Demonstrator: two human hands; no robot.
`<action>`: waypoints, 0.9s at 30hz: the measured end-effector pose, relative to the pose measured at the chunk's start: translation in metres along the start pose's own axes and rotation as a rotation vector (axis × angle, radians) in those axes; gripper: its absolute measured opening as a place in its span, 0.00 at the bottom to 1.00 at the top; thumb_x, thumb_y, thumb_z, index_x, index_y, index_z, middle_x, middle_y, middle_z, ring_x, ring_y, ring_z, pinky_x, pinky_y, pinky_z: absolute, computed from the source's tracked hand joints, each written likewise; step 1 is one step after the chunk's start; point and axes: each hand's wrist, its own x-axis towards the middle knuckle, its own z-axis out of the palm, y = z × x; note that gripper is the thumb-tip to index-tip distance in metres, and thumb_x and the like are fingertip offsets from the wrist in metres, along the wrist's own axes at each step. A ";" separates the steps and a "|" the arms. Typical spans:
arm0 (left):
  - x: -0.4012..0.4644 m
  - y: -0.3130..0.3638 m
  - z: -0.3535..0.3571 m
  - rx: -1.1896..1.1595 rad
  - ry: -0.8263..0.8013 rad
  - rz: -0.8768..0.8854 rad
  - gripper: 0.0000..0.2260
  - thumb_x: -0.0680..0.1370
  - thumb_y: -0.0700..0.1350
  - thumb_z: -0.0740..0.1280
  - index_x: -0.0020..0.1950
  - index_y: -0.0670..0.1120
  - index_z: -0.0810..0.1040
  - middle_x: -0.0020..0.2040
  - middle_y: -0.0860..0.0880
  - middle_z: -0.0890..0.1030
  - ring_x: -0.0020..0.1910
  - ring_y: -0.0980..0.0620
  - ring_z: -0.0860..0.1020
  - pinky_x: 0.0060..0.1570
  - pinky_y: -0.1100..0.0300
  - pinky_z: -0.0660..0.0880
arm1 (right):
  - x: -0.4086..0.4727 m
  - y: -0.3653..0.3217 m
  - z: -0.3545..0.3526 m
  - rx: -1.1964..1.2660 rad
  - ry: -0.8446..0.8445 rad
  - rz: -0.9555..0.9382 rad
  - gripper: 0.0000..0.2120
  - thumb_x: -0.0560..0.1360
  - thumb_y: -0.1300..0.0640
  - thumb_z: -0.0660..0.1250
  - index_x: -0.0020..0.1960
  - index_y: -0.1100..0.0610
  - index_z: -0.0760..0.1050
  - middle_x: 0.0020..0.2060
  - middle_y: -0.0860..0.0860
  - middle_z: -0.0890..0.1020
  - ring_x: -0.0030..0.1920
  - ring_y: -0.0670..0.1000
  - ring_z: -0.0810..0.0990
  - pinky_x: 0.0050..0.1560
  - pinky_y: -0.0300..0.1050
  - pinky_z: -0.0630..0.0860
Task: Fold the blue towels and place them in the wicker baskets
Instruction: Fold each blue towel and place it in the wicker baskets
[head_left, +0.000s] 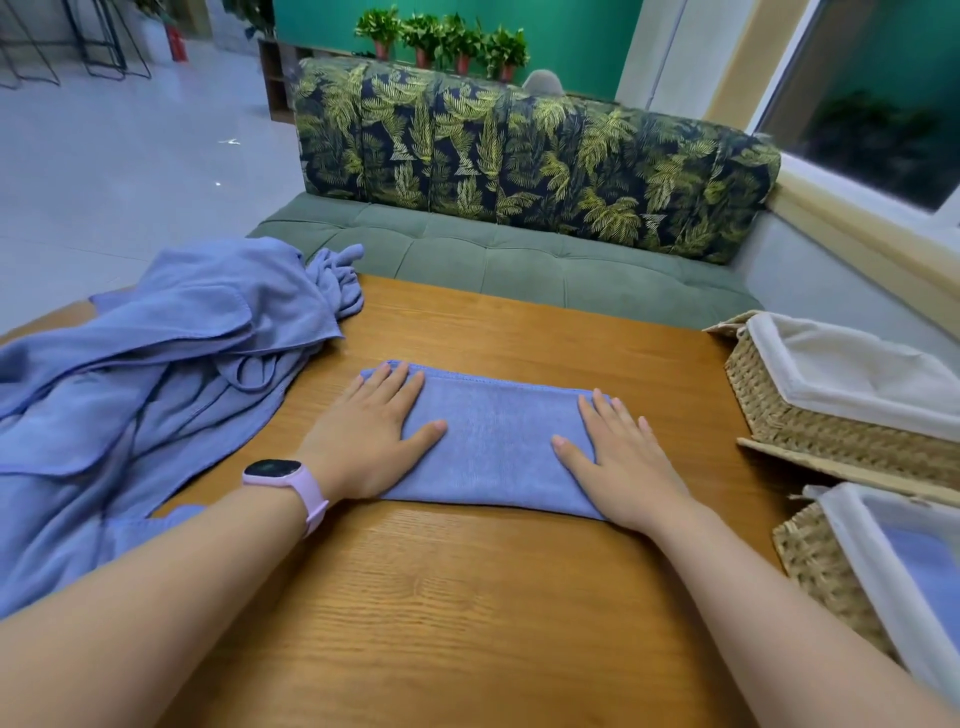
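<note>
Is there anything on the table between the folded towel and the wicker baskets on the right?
Nothing visible: only bare table lies between the folded blue towel and the far wicker basket or near wicker basket.

Both hands press flat on a folded blue towel (496, 441) mid-table (441, 597) — left hand (363, 436), right hand (623, 457) — unfolded towels (145, 374) heaped at the left edge, wicker baskets (831, 415) at the right.

No text, label, brand, number or sign can be read in this view. The smartwatch (280, 474) on the left wrist shows only a dark screen with no digits to read. The red fire extinguisher (177, 42) far at the back is too small and blurred to show any label. The folded blue towel (493, 441) carries no readable tag.
</note>
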 end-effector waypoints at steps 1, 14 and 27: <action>-0.003 0.000 0.000 -0.002 0.000 0.003 0.46 0.70 0.74 0.35 0.83 0.51 0.46 0.83 0.50 0.45 0.81 0.54 0.42 0.79 0.53 0.42 | -0.002 0.000 0.001 -0.010 0.003 0.002 0.37 0.80 0.33 0.46 0.82 0.51 0.43 0.81 0.46 0.43 0.80 0.47 0.40 0.80 0.51 0.40; -0.063 0.008 -0.003 -0.008 0.009 0.043 0.42 0.74 0.73 0.39 0.83 0.51 0.46 0.82 0.52 0.45 0.80 0.57 0.41 0.79 0.55 0.41 | -0.063 -0.012 0.011 0.000 -0.003 0.018 0.38 0.80 0.32 0.45 0.82 0.51 0.41 0.81 0.46 0.41 0.80 0.47 0.37 0.80 0.50 0.39; -0.104 0.084 -0.027 0.290 0.140 -0.110 0.21 0.82 0.58 0.54 0.54 0.46 0.81 0.56 0.43 0.78 0.57 0.43 0.76 0.52 0.52 0.68 | -0.145 -0.054 -0.036 -0.302 -0.099 0.129 0.37 0.75 0.26 0.48 0.69 0.52 0.68 0.64 0.54 0.74 0.65 0.58 0.73 0.60 0.52 0.69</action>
